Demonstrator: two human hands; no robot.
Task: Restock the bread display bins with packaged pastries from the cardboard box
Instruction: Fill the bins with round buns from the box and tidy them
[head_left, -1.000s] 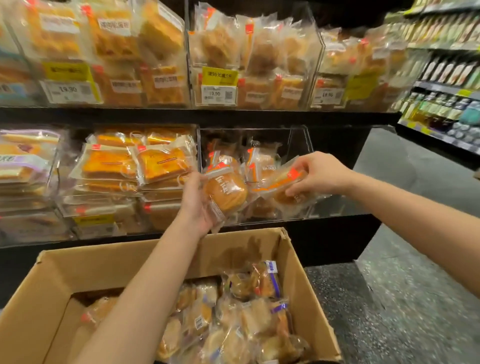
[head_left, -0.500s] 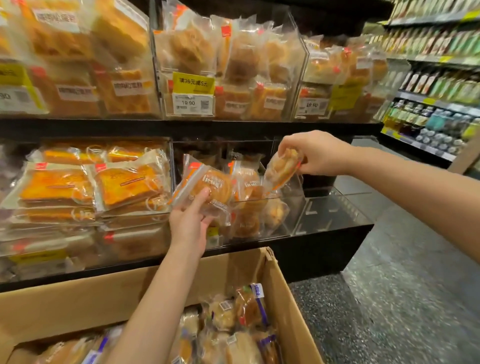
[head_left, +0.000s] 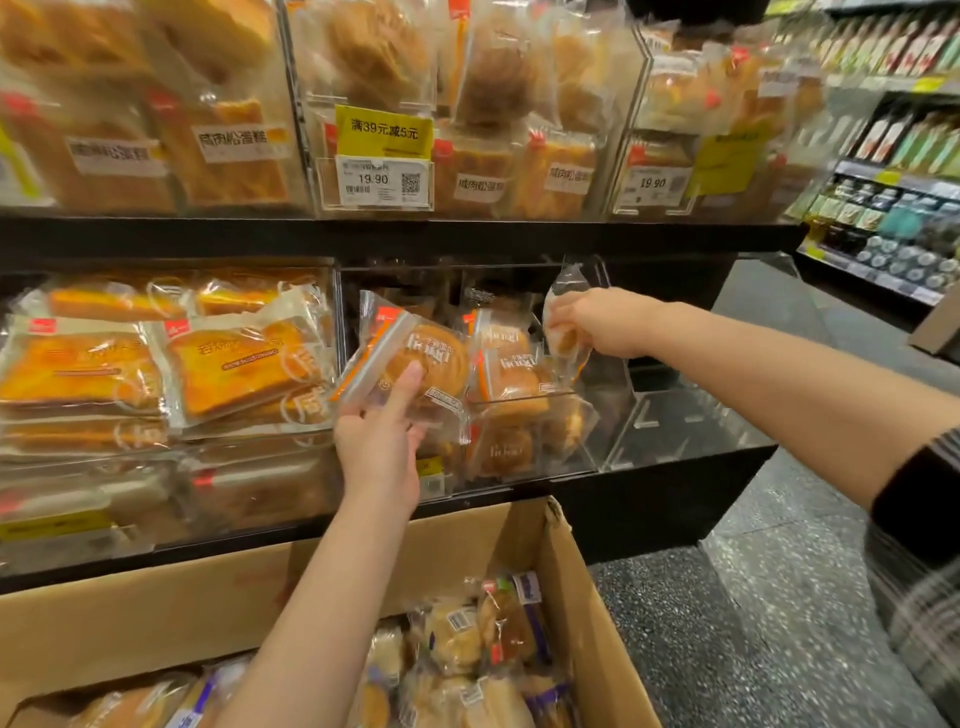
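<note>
At the clear bin (head_left: 582, 457) on the lower shelf, the person is in the middle of placing stock: the left hand (head_left: 382, 447) grips a wrapped round bun (head_left: 415, 371) at the bin's left front, thumb across its face, while the right hand (head_left: 602, 322) pinches a second, smaller pastry packet (head_left: 563, 332) by its side, above the right end of the buns already in the bin. The cardboard box (head_left: 130, 623) below holds many more packets. The next move probably calls for lowering each packet behind the bin's front wall, face outward, then letting go and reaching down into the box again.
</note>
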